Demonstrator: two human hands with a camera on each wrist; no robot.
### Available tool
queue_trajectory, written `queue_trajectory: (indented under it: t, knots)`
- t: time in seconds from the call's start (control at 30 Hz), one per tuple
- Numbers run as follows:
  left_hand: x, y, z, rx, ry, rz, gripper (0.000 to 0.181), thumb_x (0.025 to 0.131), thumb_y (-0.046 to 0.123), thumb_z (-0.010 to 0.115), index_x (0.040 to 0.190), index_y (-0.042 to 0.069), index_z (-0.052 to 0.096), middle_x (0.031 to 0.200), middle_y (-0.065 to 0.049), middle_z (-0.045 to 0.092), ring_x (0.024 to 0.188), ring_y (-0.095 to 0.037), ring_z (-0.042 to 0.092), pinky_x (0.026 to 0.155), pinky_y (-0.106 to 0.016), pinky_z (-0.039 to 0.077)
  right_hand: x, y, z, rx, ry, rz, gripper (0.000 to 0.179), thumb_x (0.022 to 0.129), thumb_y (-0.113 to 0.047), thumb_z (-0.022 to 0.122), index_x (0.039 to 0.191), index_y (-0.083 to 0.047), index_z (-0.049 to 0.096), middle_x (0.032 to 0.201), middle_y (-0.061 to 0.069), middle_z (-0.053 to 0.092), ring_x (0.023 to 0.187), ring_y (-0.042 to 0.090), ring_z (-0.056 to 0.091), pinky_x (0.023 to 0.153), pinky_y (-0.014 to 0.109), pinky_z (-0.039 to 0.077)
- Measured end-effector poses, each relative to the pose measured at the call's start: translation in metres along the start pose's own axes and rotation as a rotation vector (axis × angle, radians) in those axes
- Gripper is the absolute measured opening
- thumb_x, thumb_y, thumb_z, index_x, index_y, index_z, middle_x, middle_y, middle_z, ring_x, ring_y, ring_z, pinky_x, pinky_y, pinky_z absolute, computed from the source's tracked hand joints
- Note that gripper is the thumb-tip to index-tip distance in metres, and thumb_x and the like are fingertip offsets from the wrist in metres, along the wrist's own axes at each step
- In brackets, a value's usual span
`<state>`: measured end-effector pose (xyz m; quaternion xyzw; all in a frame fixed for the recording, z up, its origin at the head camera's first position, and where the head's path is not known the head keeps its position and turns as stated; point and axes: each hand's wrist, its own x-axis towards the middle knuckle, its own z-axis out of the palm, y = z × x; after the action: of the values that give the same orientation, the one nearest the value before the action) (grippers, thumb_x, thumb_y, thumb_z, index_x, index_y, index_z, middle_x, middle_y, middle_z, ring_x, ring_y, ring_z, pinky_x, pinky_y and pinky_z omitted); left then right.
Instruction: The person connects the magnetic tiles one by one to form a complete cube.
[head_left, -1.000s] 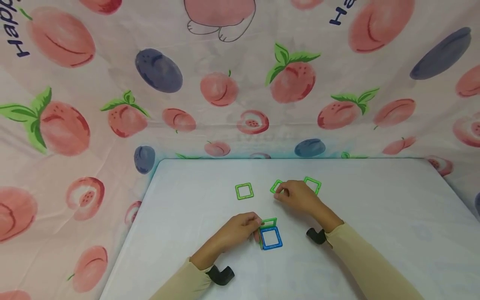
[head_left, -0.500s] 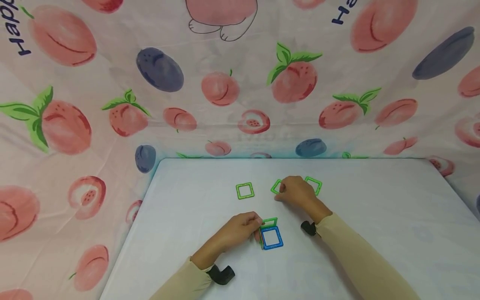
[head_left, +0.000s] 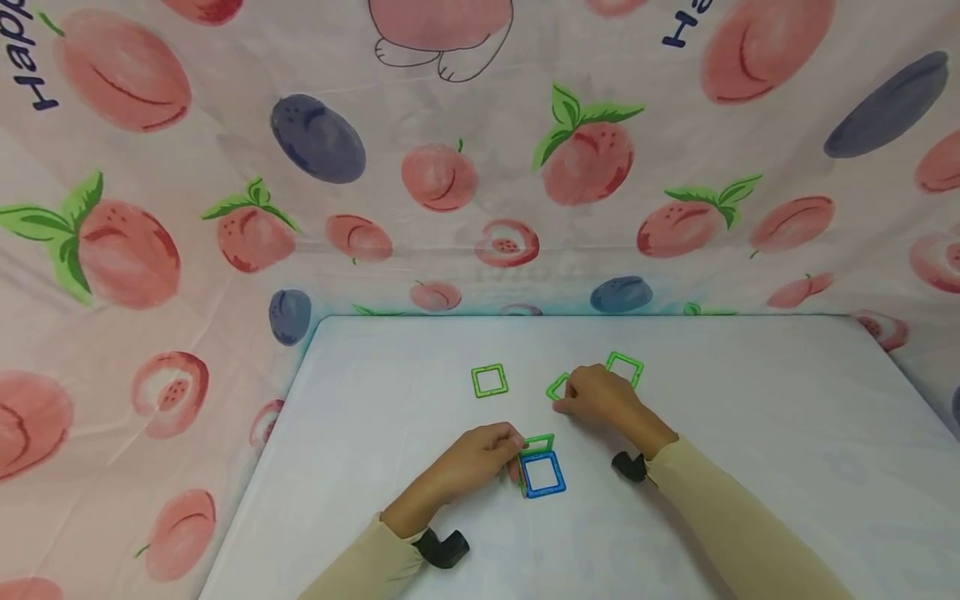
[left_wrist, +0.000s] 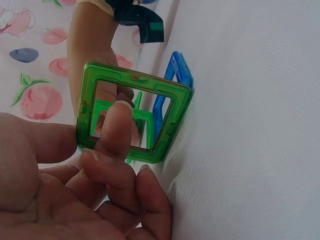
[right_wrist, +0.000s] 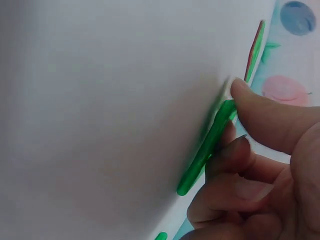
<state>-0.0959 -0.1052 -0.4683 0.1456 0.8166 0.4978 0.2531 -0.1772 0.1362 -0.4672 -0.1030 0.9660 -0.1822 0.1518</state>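
My left hand grips a green square magnetic tile that stands upright along the left side of a blue square magnetic tile. The blue tile lies on the table. Another green tile stands at the blue one's far edge, partly behind my fingers in the left wrist view. Farther back, my right hand pinches a loose green tile between thumb and fingers. Seen in the right wrist view, this tile is tilted edge-on just off the white surface; whether an edge touches it I cannot tell.
A yellow-green square tile lies flat at the back, left of my right hand. Behind that hand lies one more green tile, partly covered. A fruit-print cloth hangs behind the white table.
My right hand has moved slightly toward me with the green tile, which has come away from its former place. The left hand and the joined tiles stay where they were.
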Motion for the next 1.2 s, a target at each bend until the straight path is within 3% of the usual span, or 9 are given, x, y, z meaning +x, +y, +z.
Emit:
queue_trajectory:
  t: [0.23, 0.37, 0.6, 0.87, 1.2]
  knots:
    - [0.0, 0.001, 0.0, -0.012, -0.002, -0.012, 0.03, 0.109, 0.032, 0.048, 0.109, 0.011, 0.069, 0.079, 0.001, 0.071, 0.075, -0.014, 0.052, 0.068, -0.027, 0.038, -0.022, 0.005, 0.0, 0.171, 0.001, -0.142, 0.041, 0.095, -0.029, 0.072, 0.06, -0.014, 0.056, 0.055, -0.007, 0.041, 0.052, 0.009, 0.04, 0.051, 0.025, 0.031]
    - [0.0, 0.0, 0.001, -0.01, 0.0, -0.014, 0.029, 0.109, 0.033, 0.048, 0.108, 0.012, 0.069, 0.079, 0.002, 0.071, 0.073, -0.013, 0.05, 0.067, -0.026, 0.037, -0.036, 0.006, -0.002, 0.273, -0.031, -0.191, 0.037, 0.097, -0.026, 0.069, 0.063, -0.012, 0.061, 0.055, -0.008, 0.041, 0.054, 0.009, 0.041, 0.052, 0.024, 0.031]
    - [0.0, -0.001, 0.001, 0.001, 0.005, -0.009, 0.03, 0.109, 0.033, 0.048, 0.108, 0.012, 0.069, 0.08, 0.001, 0.071, 0.077, -0.013, 0.052, 0.07, -0.028, 0.038, -0.062, 0.001, 0.004, 0.368, -0.094, -0.162, 0.027, 0.097, -0.026, 0.069, 0.077, -0.008, 0.072, 0.064, -0.007, 0.052, 0.067, 0.013, 0.048, 0.058, 0.025, 0.035]
    - [0.0, -0.001, 0.001, 0.003, 0.002, -0.006, 0.029, 0.109, 0.032, 0.047, 0.108, 0.011, 0.068, 0.081, -0.004, 0.072, 0.074, -0.012, 0.051, 0.069, -0.027, 0.038, -0.081, -0.008, 0.009, 0.457, -0.129, -0.169, 0.024, 0.098, -0.023, 0.066, 0.084, -0.005, 0.072, 0.066, -0.006, 0.05, 0.067, 0.013, 0.047, 0.057, 0.024, 0.033]
    - [-0.001, 0.0, 0.001, 0.005, -0.023, -0.012, 0.029, 0.109, 0.032, 0.047, 0.107, 0.011, 0.068, 0.081, -0.006, 0.073, 0.079, -0.017, 0.056, 0.074, -0.03, 0.04, -0.088, -0.011, 0.01, 0.429, -0.1, -0.192, 0.023, 0.099, -0.026, 0.067, 0.085, -0.008, 0.072, 0.065, -0.007, 0.048, 0.065, 0.009, 0.046, 0.056, 0.023, 0.032]
